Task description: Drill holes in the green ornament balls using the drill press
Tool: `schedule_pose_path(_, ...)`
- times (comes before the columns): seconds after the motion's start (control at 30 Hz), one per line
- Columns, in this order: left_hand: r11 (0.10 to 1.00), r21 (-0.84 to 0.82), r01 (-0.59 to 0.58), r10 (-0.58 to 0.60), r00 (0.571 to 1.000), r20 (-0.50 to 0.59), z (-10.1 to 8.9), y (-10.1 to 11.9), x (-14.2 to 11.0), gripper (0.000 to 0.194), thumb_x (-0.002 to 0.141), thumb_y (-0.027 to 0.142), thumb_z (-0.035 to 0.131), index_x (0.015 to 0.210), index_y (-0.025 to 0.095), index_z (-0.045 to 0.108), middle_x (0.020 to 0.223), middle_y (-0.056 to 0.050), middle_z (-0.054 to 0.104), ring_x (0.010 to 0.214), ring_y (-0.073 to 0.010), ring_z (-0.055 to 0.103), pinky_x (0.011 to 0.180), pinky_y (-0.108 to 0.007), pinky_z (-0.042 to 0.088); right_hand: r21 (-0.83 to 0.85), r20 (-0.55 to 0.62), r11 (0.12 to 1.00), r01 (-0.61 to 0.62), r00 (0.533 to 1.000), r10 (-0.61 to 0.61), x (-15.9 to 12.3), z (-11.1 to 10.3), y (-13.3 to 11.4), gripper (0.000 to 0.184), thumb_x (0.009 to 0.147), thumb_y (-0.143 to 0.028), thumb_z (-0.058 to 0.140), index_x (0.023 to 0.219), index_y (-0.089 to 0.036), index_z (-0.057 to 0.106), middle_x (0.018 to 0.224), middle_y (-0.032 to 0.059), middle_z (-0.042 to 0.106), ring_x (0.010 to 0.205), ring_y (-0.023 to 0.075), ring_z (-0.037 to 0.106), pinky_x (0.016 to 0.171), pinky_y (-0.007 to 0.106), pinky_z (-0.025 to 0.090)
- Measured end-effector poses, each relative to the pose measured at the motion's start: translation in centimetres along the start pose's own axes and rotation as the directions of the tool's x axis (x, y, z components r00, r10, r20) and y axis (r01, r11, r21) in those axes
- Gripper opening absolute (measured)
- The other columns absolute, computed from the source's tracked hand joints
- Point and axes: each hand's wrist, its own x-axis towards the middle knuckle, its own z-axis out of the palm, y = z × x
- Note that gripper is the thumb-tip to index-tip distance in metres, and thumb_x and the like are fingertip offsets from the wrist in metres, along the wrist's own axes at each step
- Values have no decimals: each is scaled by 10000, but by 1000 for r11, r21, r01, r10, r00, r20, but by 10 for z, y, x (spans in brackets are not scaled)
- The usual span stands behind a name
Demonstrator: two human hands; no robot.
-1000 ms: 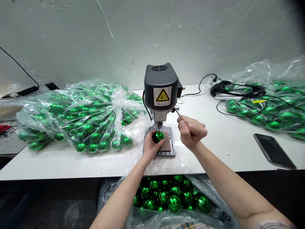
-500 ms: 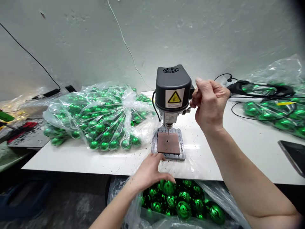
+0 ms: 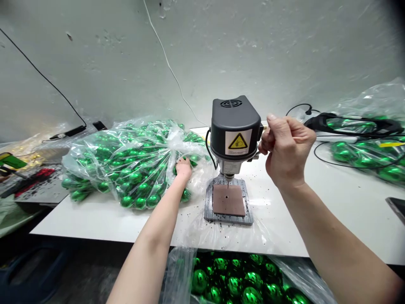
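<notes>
A small black bench drill (image 3: 234,134) stands on a white table (image 3: 335,207), its bit raised over a brown pad on a grey base plate (image 3: 228,204). My right hand (image 3: 287,148) is closed around the drill's feed lever beside the drill head. My left hand (image 3: 184,167) reaches into the open mouth of a clear plastic bag of shiny green balls (image 3: 126,162) left of the drill; its fingers are buried among the balls, and I cannot see whether they hold one.
Another open bag of green balls (image 3: 243,283) hangs below the table's front edge. A third bag (image 3: 373,147) with black cables on it lies at the right. A dark phone (image 3: 397,207) is at the right edge. Dark specks litter the table around the base plate.
My left hand let the drilled ball go into the lower bag, then moved up into the left bag. My right hand raised the lever, lifting the bit. The view shifted left.
</notes>
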Motion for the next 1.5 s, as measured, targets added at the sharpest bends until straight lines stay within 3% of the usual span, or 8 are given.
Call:
schedule_pose_path(0.1, 997, -78, -20, 22, 1000, 23, -8, -6, -21, 375, 829, 173, 657, 1200, 120, 641, 1228, -222, 621, 1146, -363, 629, 925, -436, 516, -10, -3, 1000, 8, 1000, -8, 0, 0, -1, 482, 832, -325, 711, 481, -212, 401, 469, -51, 403, 382, 58, 330, 350, 283, 217)
schedule_pose_path(0.17, 943, -329, -52, 72, 996, 49, -14, -10, -45, 383, 844, 262, 670, 1212, 158, 639, 1108, -151, 674, 1005, -288, 682, 850, -386, 549, -14, -7, 1000, 12, 1000, -12, 0, 0, -1, 471, 842, -311, 694, 484, -211, 405, 472, -48, 412, 387, 59, 341, 354, 282, 223)
schedule_pose_path(0.27, 506, -863, -6, 86, 995, 44, -24, -13, -84, 473, 805, 390, 741, 1202, 169, 610, 999, -89, 695, 858, -211, 697, 783, -359, 577, -16, -6, 1000, 14, 1000, -14, 1, 0, 0, 452, 861, -304, 665, 505, -212, 404, 473, -51, 399, 387, 58, 330, 360, 284, 217)
schedule_pose_path(0.33, 186, -980, 72, 57, 995, 84, -27, -10, -106, 537, 741, 441, 806, 1152, 166, 595, 983, -79, 706, 842, -196, 700, 789, -369, 583, -21, -3, 1000, 16, 1000, -16, 1, 0, 1, 440, 868, -304, 655, 519, -214, 401, 470, -57, 380, 386, 54, 314, 361, 282, 216)
schedule_pose_path(0.43, 2, -981, 196, 96, 976, 196, -20, 0, -126, 581, 679, 452, 861, 1102, 159, 592, 961, -78, 730, 833, -187, 703, 780, -353, 575, -20, 5, 999, 29, 1000, -29, 2, 0, 1, 442, 866, -299, 651, 524, -215, 385, 469, -60, 374, 390, 50, 314, 360, 278, 221)
schedule_pose_path(0.73, 201, -980, 0, 216, 975, 44, 38, 27, -137, 492, 674, 354, 863, 1063, 167, 627, 959, -59, 732, 886, -182, 683, 828, -324, 542, -88, 22, 994, 67, 998, -65, 5, 1, 5, 493, 885, -451, 629, 556, -216, 346, 489, -61, 346, 404, 42, 306, 378, 245, 234)
schedule_pose_path(1.2, 417, -827, -377, 351, 906, -236, 65, 47, -148, 479, 767, 275, 793, 1208, 205, 617, 1202, -101, 650, 1130, -254, 630, 992, -411, 513, -114, 29, 991, 68, 997, -65, 5, 0, 5, 501, 891, -467, 620, 569, -218, 328, 507, -51, 337, 427, 52, 313, 401, 256, 261)
schedule_pose_path(1.5, 388, -880, -275, 281, 944, -172, 71, 50, -156, 485, 755, 252, 806, 1188, 209, 593, 1192, -92, 675, 1138, -259, 647, 1036, -449, 511, -104, 49, 991, 83, 996, -78, -5, -6, 3, 506, 884, -446, 631, 549, -214, 332, 497, -50, 351, 423, 50, 304, 398, 255, 252)
